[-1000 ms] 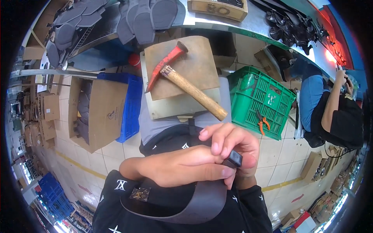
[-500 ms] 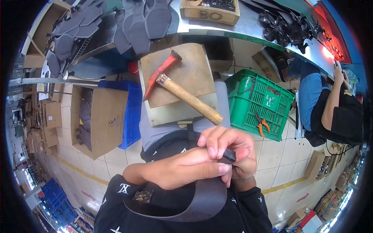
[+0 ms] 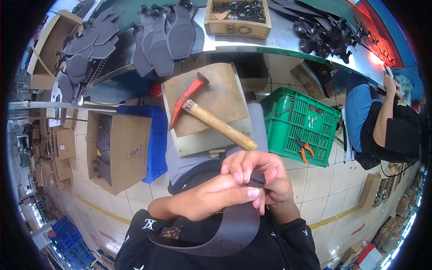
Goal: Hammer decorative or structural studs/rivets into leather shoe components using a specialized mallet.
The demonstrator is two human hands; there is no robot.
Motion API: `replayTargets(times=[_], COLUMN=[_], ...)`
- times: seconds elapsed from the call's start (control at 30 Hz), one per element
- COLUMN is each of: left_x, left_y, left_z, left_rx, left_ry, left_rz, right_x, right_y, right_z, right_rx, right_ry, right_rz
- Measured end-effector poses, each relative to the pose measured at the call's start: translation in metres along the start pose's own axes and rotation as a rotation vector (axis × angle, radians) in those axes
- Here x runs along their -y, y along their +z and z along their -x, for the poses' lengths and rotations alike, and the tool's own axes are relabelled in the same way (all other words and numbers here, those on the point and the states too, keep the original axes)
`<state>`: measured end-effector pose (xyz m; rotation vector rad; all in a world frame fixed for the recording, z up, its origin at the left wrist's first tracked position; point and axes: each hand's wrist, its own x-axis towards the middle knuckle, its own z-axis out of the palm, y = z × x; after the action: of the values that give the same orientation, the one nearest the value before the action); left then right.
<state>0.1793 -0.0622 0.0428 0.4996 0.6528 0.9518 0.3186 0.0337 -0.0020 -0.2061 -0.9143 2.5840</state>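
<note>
Close to my body, my left hand (image 3: pixel 211 195) is closed with its thumb laid along the top of a dark, curved shoe sole (image 3: pixel 238 229). The sole bows down and round to the left in front of my black top. My right hand (image 3: pixel 270 173) pinches a small black block (image 3: pixel 256 179) at the sole's upper end; whether block and sole are joined is hidden by my fingers. Beyond my hands, a hammer (image 3: pixel 220 123) with a red head and wooden handle lies on a brown-topped board (image 3: pixel 207 99) across my lap.
A green crate (image 3: pixel 297 126) with orange-handled pliers (image 3: pixel 304 149) on it stands at right. At left are a cardboard box (image 3: pixel 123 150) of soles and a blue crate (image 3: pixel 157 148). The metal bench bears grey soles (image 3: pixel 184 36) and a wooden box (image 3: pixel 238 29). A co-worker (image 3: pixel 382 121) sits at far right.
My hands have shifted slightly left in the picture with the sole and block, their grip much the same. The surroundings sit a little lower as the view tilts.
</note>
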Motion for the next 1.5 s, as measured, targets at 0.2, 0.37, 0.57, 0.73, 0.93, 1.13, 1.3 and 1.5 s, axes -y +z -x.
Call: replayTargets(times=[0.2,0.37,0.57,0.73,0.93,1.13,1.3,1.5], left_x=[0.001,-0.005,0.002,0.004,0.002,0.011,-0.041,-0.146], left_y=[-0.008,-0.007,-0.002,-0.012,-0.004,-0.057,-0.069,-0.168], left_z=[0.002,0.009,0.014,0.020,0.029,0.063,0.071,0.048], left_rx=[0.021,0.042,-0.011,0.094,-0.096,-0.026,-0.264,-0.854], left_ry=[0.002,0.004,0.067,0.075,0.046,0.176,0.172,0.773], left_rz=[-0.141,-0.218,-0.156,-0.050,0.109,0.128,-0.380,-0.591], right_x=[-0.001,0.000,-0.005,-0.011,-0.005,-0.007,0.024,0.056], right_y=[0.001,0.008,0.010,0.012,0.015,0.000,-0.013,-0.083], right_z=[-0.010,-0.013,-0.012,-0.007,-0.011,-0.014,-0.025,-0.028], right_rx=[0.032,0.049,0.109,0.088,0.031,-0.138,-0.407,-0.672], right_ry=[-0.084,-0.120,-0.139,-0.098,0.003,-0.273,-0.517,-0.369], right_rz=[0.088,0.114,0.115,0.164,0.247,0.476,0.817,0.969])
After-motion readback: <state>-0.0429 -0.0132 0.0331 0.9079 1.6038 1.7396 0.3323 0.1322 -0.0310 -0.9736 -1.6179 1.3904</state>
